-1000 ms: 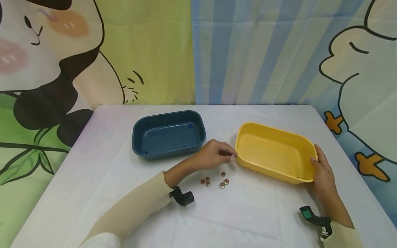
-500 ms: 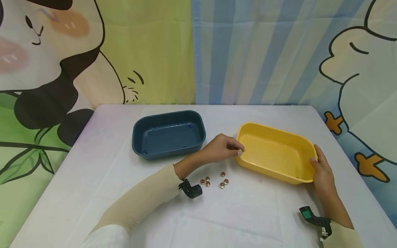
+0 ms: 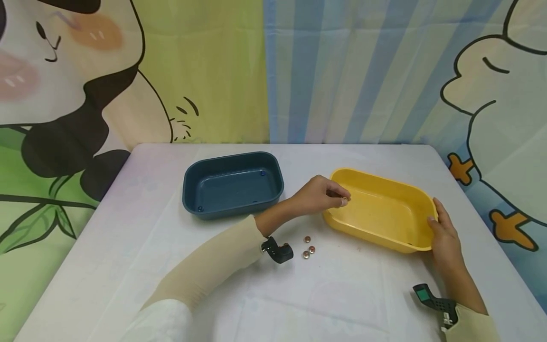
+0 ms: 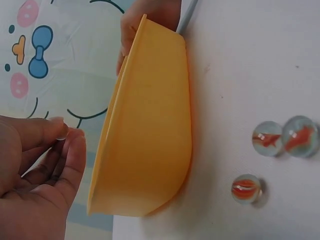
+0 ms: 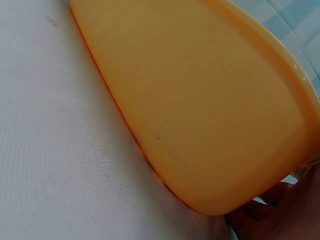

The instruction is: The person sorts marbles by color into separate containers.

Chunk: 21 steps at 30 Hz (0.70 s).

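Note:
My left hand (image 3: 317, 195) is over the left end of a yellow plastic tub (image 3: 376, 232). Between thumb and fingertips it pinches a small glass marble (image 4: 62, 131), mostly covered by the fingers. At the tub's right end my right hand (image 3: 446, 240) grips the rim, thumb on the inner side. In the right wrist view that hand (image 5: 285, 212) is partly cut off at the corner. Clear marbles with orange-red swirls (image 4: 246, 189) lie on the white cloth in front of the tub. More lie behind the left wrist's camera, largely hidden.
A dark blue tub (image 3: 232, 212) stands at the back left, with several blue marbles (image 3: 262, 173) inside. A white cloth covers the table (image 3: 342, 294). Behind it hangs a printed curtain (image 3: 205, 71). A black wrist camera (image 3: 278, 251) sits low over the cloth.
My left hand has moved right and away from me, from beside the yellow tub to above its inside, still pinching the marble. The right hand and both tubs have stayed put.

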Motion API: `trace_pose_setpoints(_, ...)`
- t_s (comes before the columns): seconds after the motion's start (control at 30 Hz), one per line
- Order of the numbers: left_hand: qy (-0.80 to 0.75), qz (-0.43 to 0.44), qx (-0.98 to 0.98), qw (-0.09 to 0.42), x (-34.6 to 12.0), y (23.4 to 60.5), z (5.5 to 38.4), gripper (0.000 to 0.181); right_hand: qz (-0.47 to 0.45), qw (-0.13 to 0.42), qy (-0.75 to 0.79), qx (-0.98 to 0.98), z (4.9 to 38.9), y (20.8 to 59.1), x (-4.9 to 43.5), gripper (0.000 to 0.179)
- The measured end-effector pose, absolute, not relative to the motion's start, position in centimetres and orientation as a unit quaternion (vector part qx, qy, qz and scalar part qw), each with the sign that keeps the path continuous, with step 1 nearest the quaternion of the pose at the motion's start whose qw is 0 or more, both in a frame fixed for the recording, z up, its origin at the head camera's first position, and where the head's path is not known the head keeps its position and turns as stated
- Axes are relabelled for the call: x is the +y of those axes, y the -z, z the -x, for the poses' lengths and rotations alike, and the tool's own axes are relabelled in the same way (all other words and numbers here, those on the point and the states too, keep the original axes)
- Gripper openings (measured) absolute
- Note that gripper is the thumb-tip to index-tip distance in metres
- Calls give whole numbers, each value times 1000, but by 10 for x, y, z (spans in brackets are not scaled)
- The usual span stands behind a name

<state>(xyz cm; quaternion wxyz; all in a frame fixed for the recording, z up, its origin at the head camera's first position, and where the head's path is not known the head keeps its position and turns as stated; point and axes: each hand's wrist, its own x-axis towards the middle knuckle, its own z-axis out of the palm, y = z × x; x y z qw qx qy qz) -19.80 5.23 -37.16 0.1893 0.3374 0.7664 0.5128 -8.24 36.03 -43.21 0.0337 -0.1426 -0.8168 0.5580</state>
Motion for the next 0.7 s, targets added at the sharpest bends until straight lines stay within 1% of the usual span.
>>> trace_pose_setpoints(0.17, -507, -335, 772, 185, 60, 370, 201, 22, 138, 34, -559, -817, 82, 432, 361, 52)
trace_pose_setpoints(0.4, -534, -303, 764, 199, 69, 373, 212, 21, 152, 28, -561, -813, 82, 431, 360, 53)
trace_pose_setpoints(0.7, -533, -296, 769, 192, 79, 370, 224, 20, 156, 27, -557, -815, 83, 431, 359, 53)
